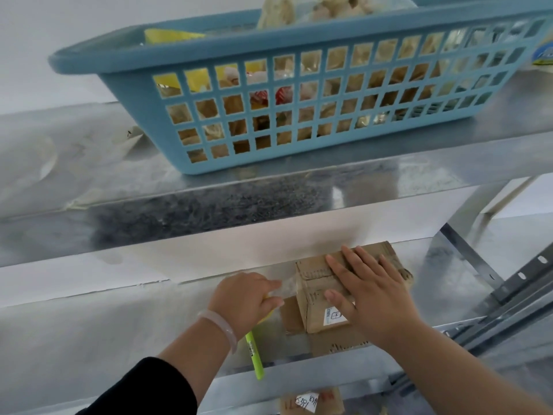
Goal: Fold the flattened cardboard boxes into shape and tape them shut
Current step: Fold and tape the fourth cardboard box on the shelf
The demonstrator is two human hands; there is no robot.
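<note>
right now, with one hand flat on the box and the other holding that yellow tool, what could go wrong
1. The right hand only presses flat on the small box, which sits on loose flat cardboard; a sideways tug could slide both along the metal shelf.
2. What looks like clear tape stretches from the left hand, gripping the yellow-green tool, to the box; pulled at an angle it may wrinkle or stick crooked.

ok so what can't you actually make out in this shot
Head view only:
- Yellow-green tool: its working end is hidden under the left hand, so its type is unclear.
- Cardboard box: the right hand covers its top seam; taped or not, cannot tell.
- Blue basket: contents blurred behind the grid; right end cut off by the frame.
- Handwritten label: blurred, at the bottom edge.
</note>
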